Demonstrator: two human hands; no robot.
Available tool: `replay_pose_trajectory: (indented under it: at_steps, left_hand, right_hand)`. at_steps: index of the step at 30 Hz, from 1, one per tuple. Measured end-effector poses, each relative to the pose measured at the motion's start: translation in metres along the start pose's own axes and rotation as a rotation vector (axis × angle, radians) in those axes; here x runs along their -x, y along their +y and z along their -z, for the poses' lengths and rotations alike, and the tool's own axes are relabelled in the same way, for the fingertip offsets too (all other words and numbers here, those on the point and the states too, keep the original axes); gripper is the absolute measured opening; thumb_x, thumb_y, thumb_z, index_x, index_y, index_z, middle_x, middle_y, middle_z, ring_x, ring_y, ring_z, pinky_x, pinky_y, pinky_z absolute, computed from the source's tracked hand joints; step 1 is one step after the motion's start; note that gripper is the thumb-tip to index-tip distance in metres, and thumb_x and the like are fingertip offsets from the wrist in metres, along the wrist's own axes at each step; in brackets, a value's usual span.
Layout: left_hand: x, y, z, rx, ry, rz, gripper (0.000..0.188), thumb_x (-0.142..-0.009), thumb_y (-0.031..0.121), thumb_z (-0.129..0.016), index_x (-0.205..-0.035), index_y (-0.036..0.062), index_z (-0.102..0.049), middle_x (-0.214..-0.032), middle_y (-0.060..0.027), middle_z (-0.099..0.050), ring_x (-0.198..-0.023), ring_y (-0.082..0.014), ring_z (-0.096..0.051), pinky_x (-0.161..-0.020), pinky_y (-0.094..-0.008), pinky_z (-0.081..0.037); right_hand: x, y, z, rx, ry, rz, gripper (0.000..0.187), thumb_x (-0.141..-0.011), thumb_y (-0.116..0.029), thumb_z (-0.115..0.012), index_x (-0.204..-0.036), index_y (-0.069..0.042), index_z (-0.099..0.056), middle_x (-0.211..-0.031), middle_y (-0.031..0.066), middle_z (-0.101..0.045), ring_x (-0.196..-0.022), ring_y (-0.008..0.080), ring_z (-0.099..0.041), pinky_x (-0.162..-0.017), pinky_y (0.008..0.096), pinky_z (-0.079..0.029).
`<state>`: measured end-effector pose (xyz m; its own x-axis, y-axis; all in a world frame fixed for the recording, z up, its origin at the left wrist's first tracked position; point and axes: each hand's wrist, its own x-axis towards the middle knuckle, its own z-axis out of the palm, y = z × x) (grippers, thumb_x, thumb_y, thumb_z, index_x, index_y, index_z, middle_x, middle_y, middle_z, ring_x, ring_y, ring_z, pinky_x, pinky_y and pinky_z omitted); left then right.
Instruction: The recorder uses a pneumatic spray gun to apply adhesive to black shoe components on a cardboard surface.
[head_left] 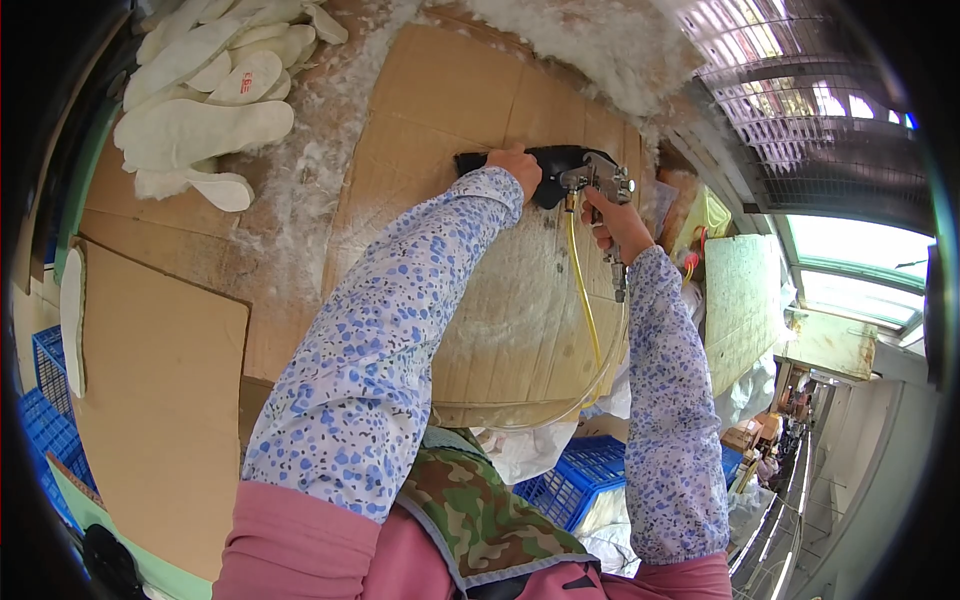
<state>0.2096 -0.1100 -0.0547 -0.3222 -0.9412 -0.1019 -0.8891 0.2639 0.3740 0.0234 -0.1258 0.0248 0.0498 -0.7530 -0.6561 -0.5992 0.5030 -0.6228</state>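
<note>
Upper centre: left hand (517,165) presses down a black sole (548,172) on cardboard (450,110); right hand (615,222) is closed around a spray gun (598,180) aimed at it. Risk: overspray may hit the left fingers, or the yellow hose (583,300) may snag.

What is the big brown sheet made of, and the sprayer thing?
The sheet looks like cardboard: matte brown, with creases and fold lines. The sprayer in the right hand seems to be shiny metal, silvery and glinting. Its hose looks like clear yellowish plastic.

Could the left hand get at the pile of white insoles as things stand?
Probably yes: the left hand presses a black piece, but only bare cardboard and white fluff separate it from the white insoles.
</note>
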Motion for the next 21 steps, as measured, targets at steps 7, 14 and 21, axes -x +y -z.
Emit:
replay_pose_trajectory:
  at_steps: [7,14,21]
  left_hand:
    - [0.0006,0.0004,-0.0001,0.011,0.019,0.008,0.026,-0.083,0.008,-0.052,-0.101,0.0153,-0.069,-0.109,-0.0039,-0.059,-0.110,-0.0217,-0.051,-0.088,-0.0365,-0.048]
    - [-0.0007,-0.0003,-0.0029,0.009,0.023,0.009,0.025,-0.083,0.009,-0.052,-0.100,0.0158,-0.069,-0.108,-0.0038,-0.059,-0.110,-0.0213,-0.051,-0.088,-0.0364,-0.048]
    - [-0.0014,-0.0005,-0.0033,0.010,0.027,-0.003,0.025,-0.083,0.009,-0.052,-0.099,0.0157,-0.069,-0.107,-0.0037,-0.059,-0.109,-0.0216,-0.051,-0.087,-0.0365,-0.048]
  right_hand:
    - [-0.0004,-0.0007,0.0003,0.022,0.006,0.021,0.028,-0.089,-0.035,-0.055,-0.077,-0.009,-0.054,-0.066,-0.0004,-0.052,-0.042,0.0083,-0.035,-0.038,0.0258,-0.031]
    - [-0.0006,-0.0010,0.0002,0.040,-0.004,0.028,0.029,-0.089,-0.034,-0.055,-0.076,-0.009,-0.054,-0.065,-0.0001,-0.052,-0.041,0.0088,-0.035,-0.038,0.0260,-0.031]
    - [0.0003,-0.0018,-0.0010,0.041,0.012,0.028,0.029,-0.089,-0.034,-0.055,-0.076,-0.008,-0.054,-0.065,-0.0002,-0.051,-0.040,0.0086,-0.035,-0.038,0.0262,-0.031]
